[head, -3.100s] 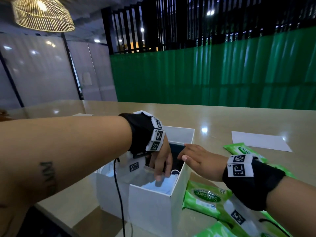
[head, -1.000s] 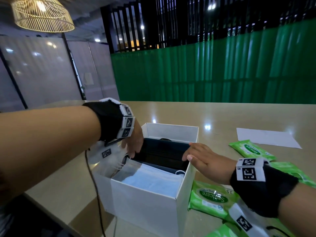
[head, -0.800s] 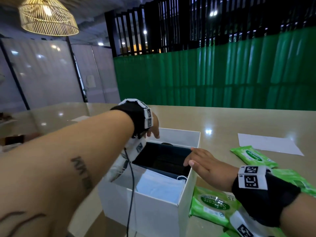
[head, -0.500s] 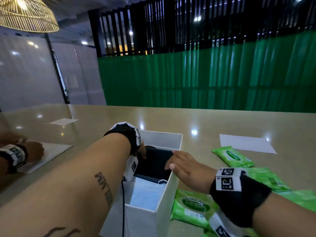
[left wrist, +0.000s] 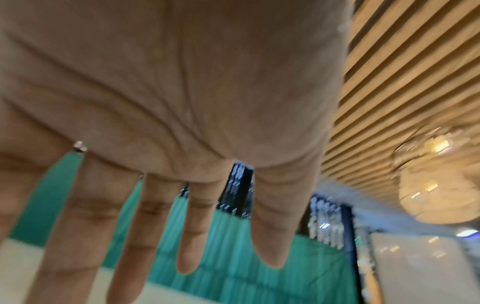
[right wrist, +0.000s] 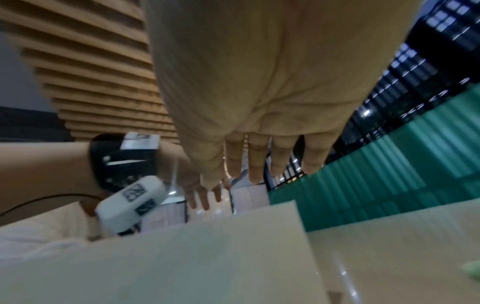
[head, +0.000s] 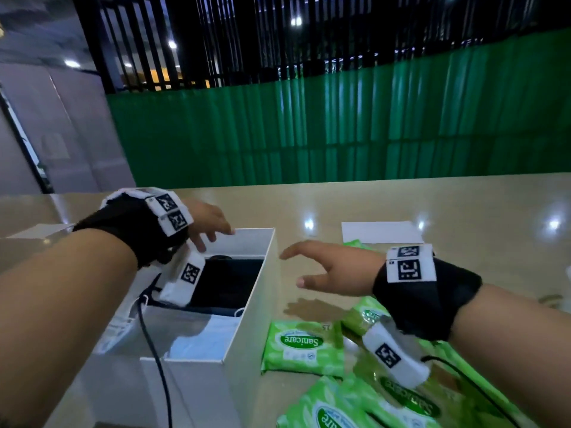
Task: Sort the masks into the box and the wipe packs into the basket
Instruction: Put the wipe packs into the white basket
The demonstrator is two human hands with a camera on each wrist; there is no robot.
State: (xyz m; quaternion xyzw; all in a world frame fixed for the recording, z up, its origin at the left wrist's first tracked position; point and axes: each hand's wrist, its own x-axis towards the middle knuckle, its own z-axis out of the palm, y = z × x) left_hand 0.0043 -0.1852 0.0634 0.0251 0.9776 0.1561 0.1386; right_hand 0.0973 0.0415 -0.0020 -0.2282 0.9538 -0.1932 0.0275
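Note:
A white open box (head: 250, 307) stands on the table, with black masks (head: 228, 282) at its far end and pale blue masks (head: 200, 341) at its near end. My left hand (head: 213, 225) hovers over the box's far left corner, fingers spread and empty (left wrist: 182, 236). My right hand (head: 312, 267) floats just right of the box's right wall (right wrist: 182, 257), fingers straight, holding nothing. Green wipe packs (head: 304, 347) lie on the table right of the box, under my right forearm. No basket is in view.
A white sheet of paper (head: 381, 231) lies beyond the wipe packs. More green packs (head: 349, 409) crowd the near right corner. A black cable (head: 154, 350) hangs from my left wrist across the box's near end. A green wall stands behind the table.
My left hand has risen out of the box to above its far left corner. My right hand has let go of the box's right rim and drawn away to the right.

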